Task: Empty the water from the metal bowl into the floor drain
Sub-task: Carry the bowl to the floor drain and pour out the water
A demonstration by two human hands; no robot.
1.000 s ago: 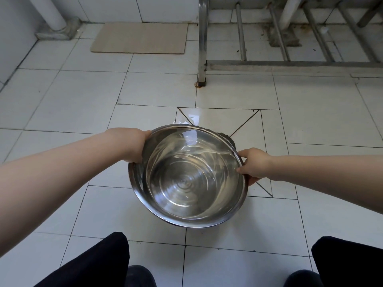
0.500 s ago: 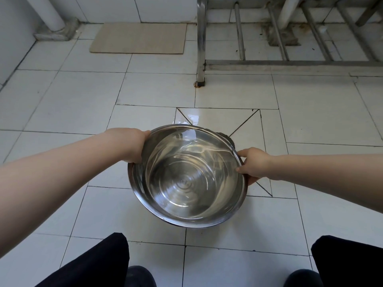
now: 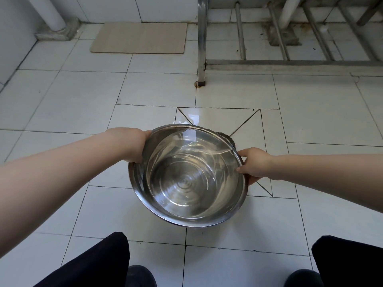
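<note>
A shiny metal bowl (image 3: 186,179) hangs above the white tiled floor, tipped away from me, with clear water pooled against its far wall. My left hand (image 3: 132,145) grips the rim on the left. My right hand (image 3: 253,164) grips the rim on the right. The floor drain (image 3: 227,137) is mostly hidden behind the bowl's far edge; only a dark sliver shows, at the middle of a square of tiles cut on the diagonals. A wet patch (image 3: 190,118) shines on the tile just beyond the bowl.
A steel rack leg (image 3: 201,44) stands on the floor ahead, with rails running right. A beige mat (image 3: 141,37) lies at the back wall, and a white pipe (image 3: 51,15) rises at the back left. My dark trouser knees (image 3: 93,266) and shoes sit at the bottom edge.
The bowl has tilted a little further away from me, and the water has shifted toward its far rim. Both hands keep the same grip.
</note>
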